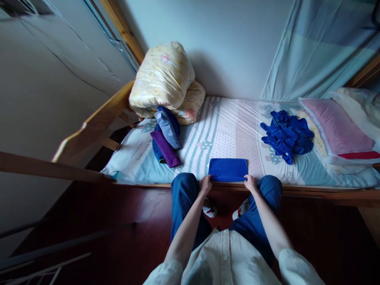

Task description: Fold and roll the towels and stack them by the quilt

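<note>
A flat blue cloth lies as a neat rectangle at the front edge of the bed, between my knees. My left hand pinches its near left corner. At the near right corner, the fingers of my right hand are closed on the same cloth. To the right is a crumpled heap of blue cloths. Over on the left, a purple folded cloth and a grey-blue folded cloth rest on darker blue ones.
The patterned bed sheet spans the mattress. A bundled yellow quilt stands at the back left, and a pink pillow lies at the right end. A wooden bed rail closes the left end. A pale curtain hangs at the back right.
</note>
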A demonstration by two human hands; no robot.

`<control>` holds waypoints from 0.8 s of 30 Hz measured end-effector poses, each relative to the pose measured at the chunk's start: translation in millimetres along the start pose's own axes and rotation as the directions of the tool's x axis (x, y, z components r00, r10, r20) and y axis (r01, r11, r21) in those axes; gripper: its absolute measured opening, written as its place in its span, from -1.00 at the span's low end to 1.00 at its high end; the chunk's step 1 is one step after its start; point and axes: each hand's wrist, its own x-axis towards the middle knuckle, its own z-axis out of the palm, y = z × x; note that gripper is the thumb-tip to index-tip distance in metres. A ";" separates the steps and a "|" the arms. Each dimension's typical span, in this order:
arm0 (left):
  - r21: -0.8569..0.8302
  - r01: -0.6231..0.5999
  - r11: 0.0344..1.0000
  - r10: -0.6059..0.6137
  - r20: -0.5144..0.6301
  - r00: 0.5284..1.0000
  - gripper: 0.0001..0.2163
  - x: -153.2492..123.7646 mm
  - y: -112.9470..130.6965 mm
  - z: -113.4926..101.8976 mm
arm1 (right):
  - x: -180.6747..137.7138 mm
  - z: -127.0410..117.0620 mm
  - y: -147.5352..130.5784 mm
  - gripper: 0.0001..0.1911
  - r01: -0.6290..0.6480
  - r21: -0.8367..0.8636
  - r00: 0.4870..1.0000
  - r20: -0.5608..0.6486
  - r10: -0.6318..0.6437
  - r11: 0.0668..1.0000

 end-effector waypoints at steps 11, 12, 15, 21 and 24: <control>-0.206 0.240 0.949 -0.268 -0.118 0.956 -0.76 24.1 -6.6 9.1 | 36.3 11.1 14.3 -0.73 -0.075 0.147 0.995 -0.052 0.084 0.986; -0.219 0.255 0.942 -0.286 -0.121 0.951 -0.77 25.5 -7.6 10.2 | 38.4 12.0 15.0 -0.74 -0.081 0.155 0.994 -0.055 0.090 0.985; -0.250 0.287 0.925 -0.324 -0.123 0.938 -0.76 29.2 -10.0 13.4 | 43.5 13.8 16.3 -0.74 -0.099 0.173 0.992 -0.059 0.110 0.980; -0.261 0.347 0.901 -0.388 -0.126 0.913 -0.75 35.1 -13.5 15.4 | 49.3 13.7 18.6 -0.61 -0.146 0.178 0.985 -0.064 0.160 0.973; -0.252 0.373 0.893 -0.411 -0.123 0.903 -0.72 37.3 -14.9 14.3 | 50.9 13.4 19.3 -0.56 -0.166 0.173 0.982 -0.062 0.179 0.971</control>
